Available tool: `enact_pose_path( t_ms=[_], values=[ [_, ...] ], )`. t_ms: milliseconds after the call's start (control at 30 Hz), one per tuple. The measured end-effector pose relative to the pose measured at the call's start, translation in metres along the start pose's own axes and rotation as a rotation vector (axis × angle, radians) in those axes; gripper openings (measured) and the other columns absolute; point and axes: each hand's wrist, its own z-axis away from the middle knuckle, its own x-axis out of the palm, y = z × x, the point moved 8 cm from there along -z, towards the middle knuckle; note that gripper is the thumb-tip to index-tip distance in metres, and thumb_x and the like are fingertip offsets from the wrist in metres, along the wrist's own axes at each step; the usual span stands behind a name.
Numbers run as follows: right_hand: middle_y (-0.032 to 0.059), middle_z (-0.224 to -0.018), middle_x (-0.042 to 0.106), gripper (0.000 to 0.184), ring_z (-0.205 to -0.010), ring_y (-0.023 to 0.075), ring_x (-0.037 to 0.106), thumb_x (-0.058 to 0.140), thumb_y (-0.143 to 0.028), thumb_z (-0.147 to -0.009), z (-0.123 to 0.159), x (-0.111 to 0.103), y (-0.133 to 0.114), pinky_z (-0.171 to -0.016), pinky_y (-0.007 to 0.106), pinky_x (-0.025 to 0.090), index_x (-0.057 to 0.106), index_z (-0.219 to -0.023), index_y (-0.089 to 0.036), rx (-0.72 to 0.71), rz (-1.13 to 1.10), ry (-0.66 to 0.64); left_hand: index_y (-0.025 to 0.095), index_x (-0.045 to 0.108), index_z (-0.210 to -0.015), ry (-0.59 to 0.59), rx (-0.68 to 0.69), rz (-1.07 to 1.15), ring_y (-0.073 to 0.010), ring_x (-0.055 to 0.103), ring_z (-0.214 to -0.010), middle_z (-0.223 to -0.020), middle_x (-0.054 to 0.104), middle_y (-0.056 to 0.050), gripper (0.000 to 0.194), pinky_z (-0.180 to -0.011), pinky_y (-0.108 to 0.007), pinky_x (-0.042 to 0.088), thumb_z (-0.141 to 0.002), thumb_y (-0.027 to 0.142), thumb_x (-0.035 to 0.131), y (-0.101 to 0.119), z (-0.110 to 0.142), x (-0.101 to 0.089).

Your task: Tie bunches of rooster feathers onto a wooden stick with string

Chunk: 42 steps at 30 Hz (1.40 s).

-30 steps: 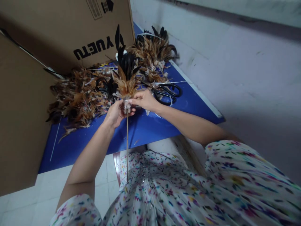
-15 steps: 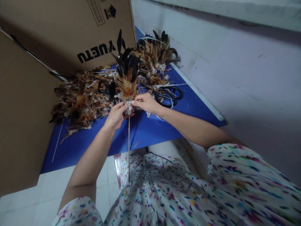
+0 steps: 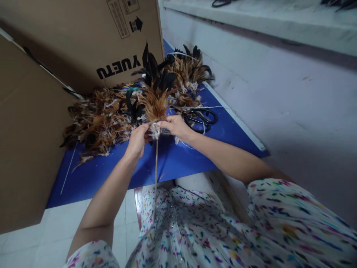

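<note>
Russet and black feathers are forming a single bundle [image 3: 154, 106] near the centre of the frame: long, dark plumes are fanning out at the top, shorter orange-brown ones are spreading beneath them, and pale, downy ends are clustering at the base. A thin, light-brown stick [image 3: 156, 160] is extending from this base toward the lower part of the frame. The left hand [image 3: 136, 139] is gripping the base from the left, fingers curled; the right hand [image 3: 178, 127] is pinching it from the right between thumb and finger. Loose feathers [image 3: 97, 123] are lying at centre left on a blue surface [image 3: 97, 175], and black-handled scissors [image 3: 204, 120] are resting right of centre, near the right hand. At upper left, a cardboard box [image 3: 80, 41] is bearing the black capitals YUETU, running from right to left. Above them, a thick black arrow [image 3: 136, 25] is pointing right, and a framed label [image 3: 118, 18] is carrying print too small to read.
</note>
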Motion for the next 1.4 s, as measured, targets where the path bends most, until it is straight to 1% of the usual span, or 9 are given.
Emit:
enact_pose_path(
  t_ms=[133, 400, 500, 667, 833, 1000, 1133, 1267, 1400],
  values=[
    [-0.0087, -0.048, 0.031, 0.040, -0.050, 0.0045, 0.026, 0.070, -0.048, -0.062, 0.002, 0.002, 0.001, -0.049, 0.024, 0.017, 0.045, -0.051, -0.018, 0.004, -0.043, -0.009, 0.015, 0.064, -0.083, -0.006, -0.062, 0.038, -0.0124, 0.063, -0.059, -0.066, 0.066, -0.001, 0.011, -0.062, -0.026, 0.054, -0.075, 0.022, 0.062, -0.003, 0.001, -0.002],
    [-0.0064, -0.050, 0.041, 0.038, -0.049, 0.0049, 0.032, 0.070, -0.049, -0.062, 0.001, 0.003, 0.005, -0.047, 0.023, 0.023, 0.053, -0.057, -0.016, 0.013, -0.062, -0.029, 0.020, 0.054, -0.092, -0.241, -0.171, 0.202, -0.0157, 0.070, -0.068, -0.079, 0.069, -0.001, 0.018, -0.069, -0.033, 0.059, -0.080, 0.029, 0.064, -0.011, 0.005, 0.012],
    [-0.0059, -0.050, 0.043, 0.039, -0.049, 0.0051, 0.034, 0.071, -0.050, -0.061, 0.000, 0.000, 0.001, -0.047, 0.023, 0.025, 0.052, -0.056, -0.016, 0.012, -0.082, -0.014, 0.020, 0.055, -0.094, -0.243, -0.166, 0.205, -0.0167, 0.071, -0.070, -0.083, 0.071, -0.002, 0.020, -0.068, -0.033, 0.060, -0.080, 0.031, 0.064, -0.013, 0.001, 0.013],
    [-0.0062, -0.048, 0.042, 0.040, -0.049, 0.0049, 0.034, 0.072, -0.049, -0.061, -0.001, -0.006, -0.005, -0.046, 0.022, 0.025, 0.051, -0.055, -0.016, -0.017, -0.114, 0.005, 0.021, 0.055, -0.097, -0.232, -0.107, 0.154, -0.0168, 0.072, -0.073, -0.085, 0.072, -0.002, 0.033, -0.069, -0.031, 0.061, -0.072, 0.029, 0.074, -0.013, -0.004, 0.018],
    [-0.0056, -0.049, 0.043, 0.033, -0.048, 0.0047, 0.034, 0.069, -0.044, -0.067, -0.004, -0.008, -0.002, -0.047, 0.022, 0.025, 0.055, -0.059, -0.015, -0.038, -0.142, -0.025, 0.019, 0.054, -0.091, -0.139, 0.005, 0.114, -0.0152, 0.070, -0.065, -0.074, 0.069, 0.001, 0.040, -0.064, -0.030, 0.061, -0.062, 0.026, 0.081, -0.007, -0.012, 0.019],
    [-0.0071, -0.047, 0.036, 0.033, -0.048, 0.0049, 0.030, 0.065, -0.043, -0.074, -0.006, -0.011, -0.007, -0.048, 0.023, 0.023, 0.055, -0.059, -0.016, -0.110, -0.056, -0.048, 0.016, 0.057, -0.088, -0.051, 0.120, 0.009, -0.0149, 0.067, -0.058, -0.070, 0.068, 0.000, 0.041, -0.056, -0.028, 0.058, -0.057, 0.028, 0.082, 0.001, -0.020, 0.018],
    [-0.0062, -0.046, 0.036, 0.045, -0.049, 0.0052, 0.030, 0.064, -0.049, -0.075, -0.008, -0.017, -0.012, -0.050, 0.025, 0.022, 0.047, -0.049, -0.017, -0.168, 0.086, -0.022, 0.016, 0.058, -0.087, 0.014, 0.219, -0.085, -0.0139, 0.064, -0.055, -0.068, 0.066, 0.001, 0.040, -0.053, -0.027, 0.055, -0.058, 0.030, 0.080, 0.003, -0.027, 0.016],
    [-0.0044, -0.048, 0.043, 0.049, -0.051, 0.0063, 0.034, 0.065, -0.055, -0.074, -0.011, -0.024, -0.010, -0.053, 0.025, 0.026, 0.050, -0.048, -0.016, -0.147, 0.152, 0.042, 0.015, 0.061, -0.090, 0.106, 0.342, -0.234, -0.0113, 0.063, -0.058, -0.069, 0.066, 0.001, 0.035, -0.055, -0.022, 0.051, -0.061, 0.028, 0.076, 0.002, -0.036, 0.011],
    [-0.0048, -0.047, 0.040, 0.049, -0.051, 0.0066, 0.034, 0.065, -0.054, -0.074, -0.010, -0.025, -0.008, -0.054, 0.025, 0.026, 0.049, -0.047, -0.016, -0.111, 0.160, 0.066, 0.016, 0.062, -0.093, 0.125, 0.436, -0.420, -0.0116, 0.064, -0.063, -0.072, 0.067, 0.000, 0.031, -0.061, -0.022, 0.050, -0.066, 0.027, 0.072, 0.003, -0.039, 0.013]
  ],
)
